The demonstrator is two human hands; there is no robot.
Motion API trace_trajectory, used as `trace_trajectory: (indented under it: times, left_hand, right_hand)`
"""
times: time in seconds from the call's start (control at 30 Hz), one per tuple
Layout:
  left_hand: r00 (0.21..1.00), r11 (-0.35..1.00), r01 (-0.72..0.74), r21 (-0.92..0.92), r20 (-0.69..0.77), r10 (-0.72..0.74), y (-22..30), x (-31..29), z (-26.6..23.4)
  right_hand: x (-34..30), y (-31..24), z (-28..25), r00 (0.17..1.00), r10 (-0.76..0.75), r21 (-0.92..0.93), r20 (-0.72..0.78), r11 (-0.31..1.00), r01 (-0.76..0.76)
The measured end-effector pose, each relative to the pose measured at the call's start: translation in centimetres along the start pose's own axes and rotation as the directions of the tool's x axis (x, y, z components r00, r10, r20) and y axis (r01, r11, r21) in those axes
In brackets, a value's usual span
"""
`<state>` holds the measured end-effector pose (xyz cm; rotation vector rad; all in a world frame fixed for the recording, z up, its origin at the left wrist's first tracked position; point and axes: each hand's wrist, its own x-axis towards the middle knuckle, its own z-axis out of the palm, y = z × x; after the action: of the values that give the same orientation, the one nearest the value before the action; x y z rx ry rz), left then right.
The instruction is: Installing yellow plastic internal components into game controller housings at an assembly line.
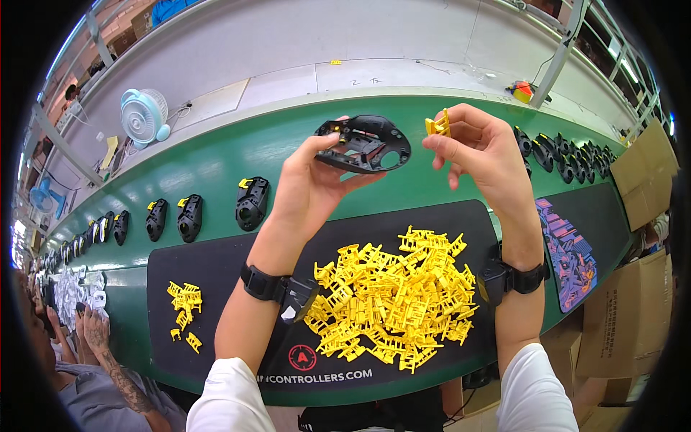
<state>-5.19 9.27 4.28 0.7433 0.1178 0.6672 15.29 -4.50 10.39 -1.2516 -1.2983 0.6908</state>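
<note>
My left hand (311,183) grips a black plastic shell (385,133), raised above the mat with its hollow, ribbed inner side showing and a round hole near its right end. To the right of it and apart from it, my right hand (479,147) pinches a small yellow plastic piece (437,125) between thumb and forefinger. Below both hands a large heap of similar yellow pieces (396,295) lies on a black mat (230,288). A smaller group of yellow pieces (186,299) sits at the mat's left.
Black shells with yellow pieces (250,205) stand in a row along the green table (209,169) to the left. More black shells (568,155) are at the far right, near a patterned mat (568,248) and cardboard boxes (626,317). A fan (144,115) stands behind; a co-worker's arm (108,353) is at left.
</note>
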Motion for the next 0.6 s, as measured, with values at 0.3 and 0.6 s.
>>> trace_trajectory:
  times: [0.3, 0.6]
  left_hand:
    - [0.971, 0.799, -0.21, 0.563, 0.214, 0.105, 0.1, -1.3, 2.1]
    - [0.946, 0.697, -0.321, 0.641, 0.243, 0.212, -0.6, -2.0, 3.8]
  right_hand:
    - [-0.9, -1.4, 0.9, 0.999, -0.029, -0.3, -0.032, 0.954, 0.018]
    - [-1.4, -1.5, 3.5, 0.883, -0.467, -0.676, -0.039, 0.664, 0.321]
